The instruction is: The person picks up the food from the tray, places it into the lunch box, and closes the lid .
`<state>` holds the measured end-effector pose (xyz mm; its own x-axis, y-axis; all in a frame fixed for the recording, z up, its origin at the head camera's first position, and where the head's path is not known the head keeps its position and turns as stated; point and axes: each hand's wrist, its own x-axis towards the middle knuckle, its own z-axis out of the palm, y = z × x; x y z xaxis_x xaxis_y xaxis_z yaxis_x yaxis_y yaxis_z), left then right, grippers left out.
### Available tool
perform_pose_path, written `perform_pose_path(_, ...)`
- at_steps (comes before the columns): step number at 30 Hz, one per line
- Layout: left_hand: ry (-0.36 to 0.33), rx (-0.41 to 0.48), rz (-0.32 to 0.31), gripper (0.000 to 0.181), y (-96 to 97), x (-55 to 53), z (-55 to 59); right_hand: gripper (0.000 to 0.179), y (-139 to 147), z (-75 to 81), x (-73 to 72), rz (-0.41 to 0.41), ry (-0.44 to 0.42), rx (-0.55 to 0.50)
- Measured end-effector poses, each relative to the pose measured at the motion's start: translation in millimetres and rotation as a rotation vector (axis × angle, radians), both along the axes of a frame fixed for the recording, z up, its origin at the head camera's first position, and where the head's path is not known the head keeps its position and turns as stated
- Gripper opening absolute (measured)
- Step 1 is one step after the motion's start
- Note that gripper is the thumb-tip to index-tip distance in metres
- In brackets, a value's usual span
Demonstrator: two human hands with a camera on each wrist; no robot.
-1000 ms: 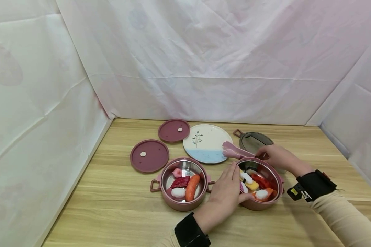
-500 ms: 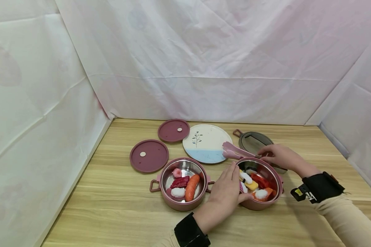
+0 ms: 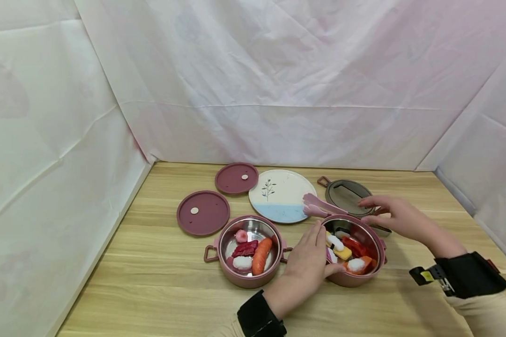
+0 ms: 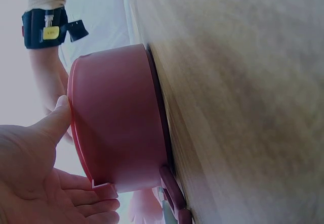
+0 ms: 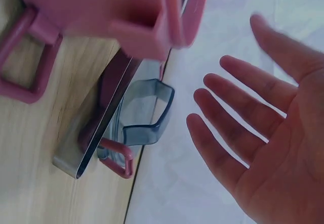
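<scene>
Wooden table (image 3: 152, 299), lower frame: left hand (image 3: 304, 258), straight-fingered, touches right-of-centre pot (image 3: 351, 280), likely steadying it; right hand (image 3: 402, 219) spread near tongs (image 3: 314, 201).

My sleeves (image 3: 489, 314) are cream, my wristbands (image 3: 470, 275) wide and black; the right one carries a small dark block (image 4: 77, 30), a yellow label (image 4: 51, 33), a silvery metal fitting (image 4: 49, 19) and a red patch (image 3: 493, 267).

Tabletop (image 3: 152, 295): L pot (image 3: 249, 282), sausage (image 3: 262, 256) in it at 3 o'c; R pot (image 3: 352, 281) at L pot's 3, w/ sushi (image 3: 356, 265) in. From L pot: near lid (image 3: 208, 217) at 10, far lid (image 3: 234, 180) approx. 12, plate (image 3: 284, 189) at 1. Tongs (image 3: 316, 201) behind R pot, heads at plate's 4.
</scene>
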<state>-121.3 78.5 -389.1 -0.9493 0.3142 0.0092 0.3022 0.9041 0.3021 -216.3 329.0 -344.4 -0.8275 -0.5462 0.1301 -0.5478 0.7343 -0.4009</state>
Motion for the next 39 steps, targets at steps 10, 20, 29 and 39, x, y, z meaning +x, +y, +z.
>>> perform_pose_path(10,0.005,0.006,0.004,0.092,1.7,-0.4,0.2,0.071,-9,-1.5,37.6,0.083,0.045,0.05)
perform_pose_path(20,0.024,0.009,0.002,0.091,1.8,-0.1,1.7,0.105,-18,-7.9,53.3,0.088,0.061,0.127)
perform_pose_path(29,0.004,-0.002,-0.004,0.092,2.1,0.0,3.1,0.107,-21,-14.8,58.0,0.064,-0.008,0.086)
perform_pose_path(39,0.066,0.119,-0.064,0.088,-13.3,0.7,32.7,0.1,-21,-14.2,57.0,0.072,-0.052,0.079)
